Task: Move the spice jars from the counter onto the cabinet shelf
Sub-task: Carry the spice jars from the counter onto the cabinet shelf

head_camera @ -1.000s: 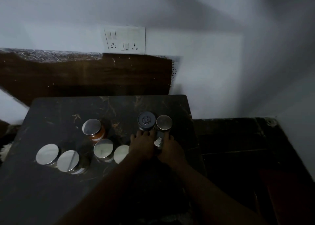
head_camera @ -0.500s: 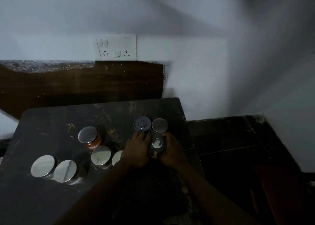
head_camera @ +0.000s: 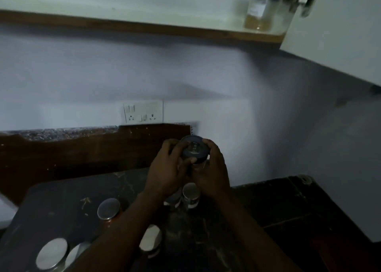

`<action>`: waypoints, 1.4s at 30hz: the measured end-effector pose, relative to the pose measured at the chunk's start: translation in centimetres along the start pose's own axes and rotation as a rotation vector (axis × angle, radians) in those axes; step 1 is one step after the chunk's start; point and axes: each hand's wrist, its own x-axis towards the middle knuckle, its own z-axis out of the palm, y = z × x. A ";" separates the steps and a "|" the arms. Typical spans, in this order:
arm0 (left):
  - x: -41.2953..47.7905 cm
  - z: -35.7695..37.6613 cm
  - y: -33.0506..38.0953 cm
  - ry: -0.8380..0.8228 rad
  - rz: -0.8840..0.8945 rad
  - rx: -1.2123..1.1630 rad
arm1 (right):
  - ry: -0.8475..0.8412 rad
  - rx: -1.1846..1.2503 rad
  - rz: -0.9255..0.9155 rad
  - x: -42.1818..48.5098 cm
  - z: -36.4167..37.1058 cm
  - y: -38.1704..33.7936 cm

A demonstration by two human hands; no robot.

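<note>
Spice jar (head_camera: pixel 193 149), dark lid, sits between both hands, clear above the counter (head_camera: pixel 61 199). Left hand (head_camera: pixel 167 168) and right hand (head_camera: pixel 212 168) both grip it, fingers curled round the lid.

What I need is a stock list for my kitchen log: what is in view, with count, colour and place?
held jar: one, dark lid, above the counter, in both hands
counter jars: five showing, silver lids, on the counter, some partly behind the arms
shelf jars: blurred, seemingly two, clear with dark lids, on the shelf, top right
shelf: one, brown edge, high on the wall
cabinet door: one, white, open, top right
switch plate: one, white, on the wall
counter: one, dark, bottom left
left hand: fingers curled round the held jar
right hand: fingers curled round the held jar
</note>
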 end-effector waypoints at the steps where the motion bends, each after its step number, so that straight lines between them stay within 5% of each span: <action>1: 1.3 -0.8 0.8 0.051 0.024 0.020 | 0.020 0.014 -0.035 0.7 -0.4 -1.2; 15: 21.3 -12.0 14.6 0.521 0.364 -0.048 | 0.259 0.174 -0.405 18.0 -11.1 -17.7; 19: 26.1 -13.2 15.4 0.400 0.331 -0.107 | 0.224 0.187 -0.369 23.1 -13.1 -18.7; 25: 31.0 -12.8 13.7 0.112 0.025 -0.310 | 0.100 0.098 -0.332 29.0 -13.9 -17.0; 32: 36.0 -9.5 12.6 0.088 -0.227 -0.039 | 0.033 -0.041 -0.128 34.8 -14.2 -14.3; 42: 41.2 -6.4 12.5 -0.107 -0.342 0.224 | 0.302 -0.286 -0.016 37.0 -12.6 -13.4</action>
